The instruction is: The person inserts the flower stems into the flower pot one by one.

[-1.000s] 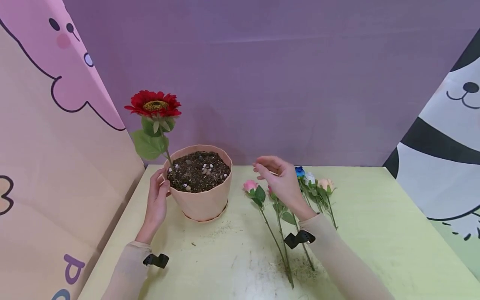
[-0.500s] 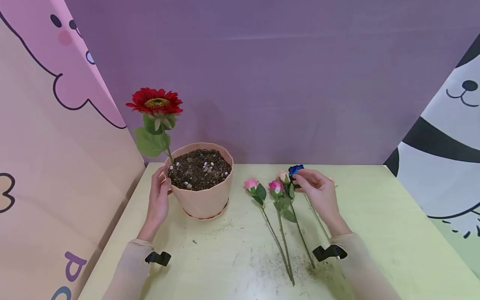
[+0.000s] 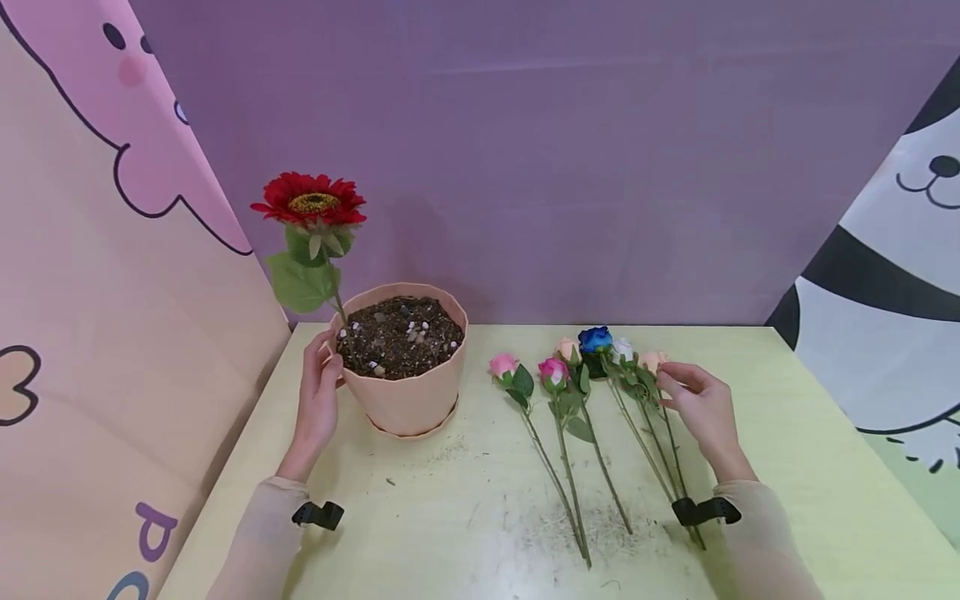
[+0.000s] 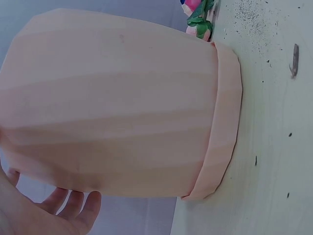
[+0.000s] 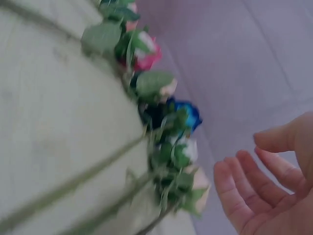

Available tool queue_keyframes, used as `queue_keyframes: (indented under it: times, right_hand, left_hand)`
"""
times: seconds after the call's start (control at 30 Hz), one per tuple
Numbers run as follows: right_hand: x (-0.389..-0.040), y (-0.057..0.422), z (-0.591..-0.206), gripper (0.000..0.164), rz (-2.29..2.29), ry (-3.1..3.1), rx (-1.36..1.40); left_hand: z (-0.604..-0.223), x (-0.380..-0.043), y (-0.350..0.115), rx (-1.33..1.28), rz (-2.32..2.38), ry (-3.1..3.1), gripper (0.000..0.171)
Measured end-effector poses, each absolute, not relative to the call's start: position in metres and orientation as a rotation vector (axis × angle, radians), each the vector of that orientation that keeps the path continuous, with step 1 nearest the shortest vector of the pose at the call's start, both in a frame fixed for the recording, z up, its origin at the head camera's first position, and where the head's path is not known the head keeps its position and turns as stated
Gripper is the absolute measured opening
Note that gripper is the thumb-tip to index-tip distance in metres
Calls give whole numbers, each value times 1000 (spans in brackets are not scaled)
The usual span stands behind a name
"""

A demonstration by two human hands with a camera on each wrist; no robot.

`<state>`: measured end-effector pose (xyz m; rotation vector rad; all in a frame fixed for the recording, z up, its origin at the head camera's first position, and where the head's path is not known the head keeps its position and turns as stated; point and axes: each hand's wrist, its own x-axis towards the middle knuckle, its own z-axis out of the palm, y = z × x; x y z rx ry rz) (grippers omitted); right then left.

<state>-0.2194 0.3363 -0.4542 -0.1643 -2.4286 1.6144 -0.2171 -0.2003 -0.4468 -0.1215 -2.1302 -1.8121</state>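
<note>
A pink flower pot (image 3: 405,406) filled with dark soil (image 3: 401,337) stands at the left of the table. A red artificial gerbera-like flower (image 3: 311,204) rises upright at the pot's left rim. My left hand (image 3: 317,400) holds the pot's left side, thumb in front and fingers farther back. The left wrist view has its fingertips (image 4: 90,208) against the pot wall. My right hand (image 3: 701,408) hovers by a peach rose (image 3: 652,360), fingers loosely bent. In the right wrist view a gap separates the fingers from that rose (image 5: 198,188); they hold nothing.
Several artificial roses lie on the table (image 3: 810,467): light pink (image 3: 503,365), magenta (image 3: 553,372), another peach (image 3: 567,350), blue (image 3: 596,339) and white (image 3: 622,348). Their stems point toward the front. Soil crumbs (image 3: 570,533) are scattered there. A purple backdrop (image 3: 525,167) closes the back.
My right hand has moved rightward across the row of roses, from above the magenta rose past the blue one to the rightmost peach rose. The left hand stays at the pot.
</note>
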Motion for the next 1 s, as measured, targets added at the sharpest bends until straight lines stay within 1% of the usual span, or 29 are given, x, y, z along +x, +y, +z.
queue_keyframes:
  times: [0.43,0.63,1.0]
  right_hand:
    - [-219,373,-481,56,1521,-2761,-279]
    - [-220,377,-485,60,1586,-2846,-336]
    - [-222,377,-487,60,1630,-2852,-284]
  left_hand:
    - [-446,-217,-200,-126,-1810,-2124,50]
    - [-447,-217,-201,-135,-1800,-2125,50]
    - [-446,-216,-201,-135,-1816,-2128,51]
